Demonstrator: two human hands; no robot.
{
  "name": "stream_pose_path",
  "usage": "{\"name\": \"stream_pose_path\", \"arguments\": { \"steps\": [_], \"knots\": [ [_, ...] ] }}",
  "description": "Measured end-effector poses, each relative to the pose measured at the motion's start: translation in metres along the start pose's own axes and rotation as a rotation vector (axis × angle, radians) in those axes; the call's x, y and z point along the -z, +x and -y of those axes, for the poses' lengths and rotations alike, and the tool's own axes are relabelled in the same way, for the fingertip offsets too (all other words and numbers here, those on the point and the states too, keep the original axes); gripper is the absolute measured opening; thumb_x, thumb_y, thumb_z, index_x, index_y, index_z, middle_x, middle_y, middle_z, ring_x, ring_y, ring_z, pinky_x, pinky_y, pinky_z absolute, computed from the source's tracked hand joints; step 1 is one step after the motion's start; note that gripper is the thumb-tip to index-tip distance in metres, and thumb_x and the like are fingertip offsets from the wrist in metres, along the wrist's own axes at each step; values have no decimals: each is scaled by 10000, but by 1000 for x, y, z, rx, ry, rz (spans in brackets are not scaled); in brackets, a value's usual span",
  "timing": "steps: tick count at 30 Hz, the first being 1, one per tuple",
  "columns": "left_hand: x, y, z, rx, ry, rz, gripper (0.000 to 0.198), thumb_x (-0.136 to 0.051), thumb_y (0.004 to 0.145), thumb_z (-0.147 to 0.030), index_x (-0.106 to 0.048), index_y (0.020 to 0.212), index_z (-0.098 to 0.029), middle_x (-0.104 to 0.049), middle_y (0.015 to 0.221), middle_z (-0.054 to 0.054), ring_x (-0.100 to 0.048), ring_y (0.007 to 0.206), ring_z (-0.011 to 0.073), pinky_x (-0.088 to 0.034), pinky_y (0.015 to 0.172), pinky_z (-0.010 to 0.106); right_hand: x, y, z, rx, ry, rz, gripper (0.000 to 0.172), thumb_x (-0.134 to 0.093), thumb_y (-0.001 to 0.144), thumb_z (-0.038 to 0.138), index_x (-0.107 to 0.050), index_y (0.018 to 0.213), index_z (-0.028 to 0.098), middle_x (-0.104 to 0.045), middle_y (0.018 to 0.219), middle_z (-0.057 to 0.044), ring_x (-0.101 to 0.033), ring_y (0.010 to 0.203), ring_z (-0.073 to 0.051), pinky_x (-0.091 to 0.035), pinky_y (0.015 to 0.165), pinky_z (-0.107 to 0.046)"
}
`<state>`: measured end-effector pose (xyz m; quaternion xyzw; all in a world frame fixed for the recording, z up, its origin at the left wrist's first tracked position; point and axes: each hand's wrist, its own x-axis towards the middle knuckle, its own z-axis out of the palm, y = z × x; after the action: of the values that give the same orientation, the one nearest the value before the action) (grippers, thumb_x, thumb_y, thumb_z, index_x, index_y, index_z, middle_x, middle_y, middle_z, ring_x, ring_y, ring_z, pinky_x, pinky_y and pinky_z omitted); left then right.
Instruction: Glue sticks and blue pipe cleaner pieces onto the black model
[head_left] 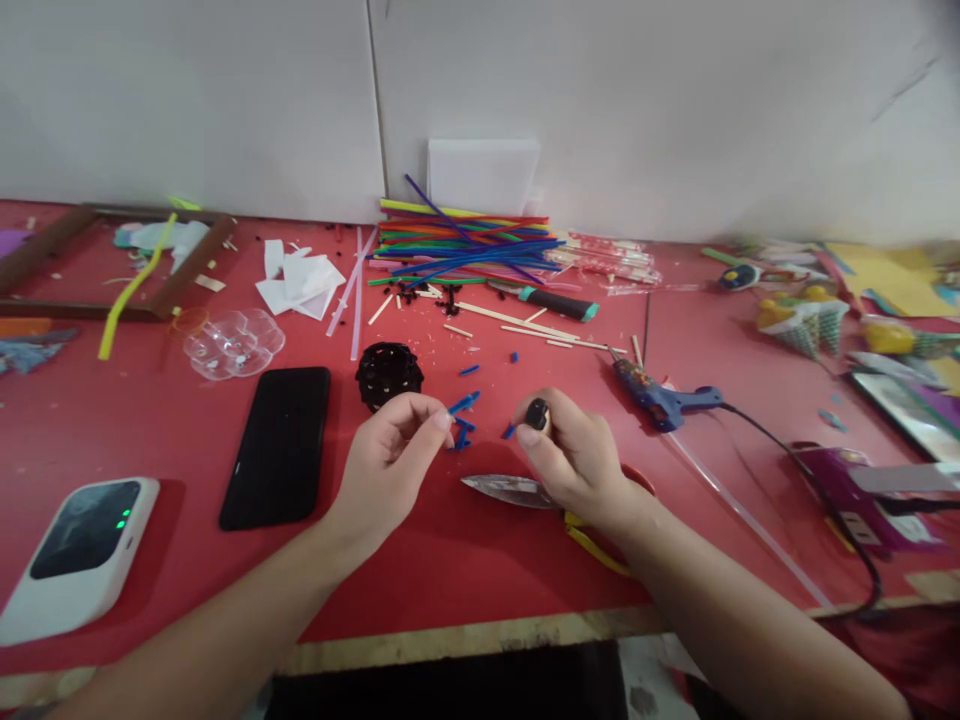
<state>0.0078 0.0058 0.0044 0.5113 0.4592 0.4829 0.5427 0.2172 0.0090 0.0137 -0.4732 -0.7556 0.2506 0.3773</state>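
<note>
My left hand (401, 455) is closed in a pinch, with a thin blue piece (465, 402) at its fingertips. Several other small cut blue pieces (463, 432) lie on the red table just beyond. My right hand (574, 450) is closed around a small thing with a rounded black end (537, 413) and a pale side; the rest of it is hidden by the fingers. Under that hand lie scissors (510, 490) with yellow-and-red handles, blades pointing left. Behind my left hand stands a black round cup-like object (388, 374) with pale specks.
A glue gun (660, 395) with its cord rests to the right. Colourful sticks (465, 245), a utility knife (559, 301) and thin wooden sticks (517, 324) lie at the back. Leftward are a black phone (276, 447), a white device (82, 560) and a clear plastic tray (234, 345).
</note>
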Motion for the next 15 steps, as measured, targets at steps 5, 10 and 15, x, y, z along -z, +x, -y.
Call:
{"name": "stream_pose_path", "arguments": {
  "steps": [5,10,15],
  "knots": [
    [-1,-1,2,22,-52,69,173,-570,948,-282,-593,801,-194,-591,728,-28,-410,531,61,-316,483,209,-2,5,5,19,-11,139,314,-590,936,403,-389,764,233,-360,566,98,-317,482,-70,-259,454,-218],
    [-2,-2,-3,2,68,72,159,-579,931,-292,-598,805,-197,-607,748,-19,-483,585,78,-382,522,201,-5,4,4,-14,36,161,370,-519,977,434,-335,724,236,-316,574,91,-283,495,-70,-228,459,-223],
    [-2,-1,-6,-11,150,91,153,-598,916,-303,-636,818,-191,-633,740,-10,-574,669,104,-461,604,202,-5,2,3,-10,69,157,379,-484,972,429,-321,691,234,-293,563,83,-255,498,-75,-217,462,-237]
  ]
}}
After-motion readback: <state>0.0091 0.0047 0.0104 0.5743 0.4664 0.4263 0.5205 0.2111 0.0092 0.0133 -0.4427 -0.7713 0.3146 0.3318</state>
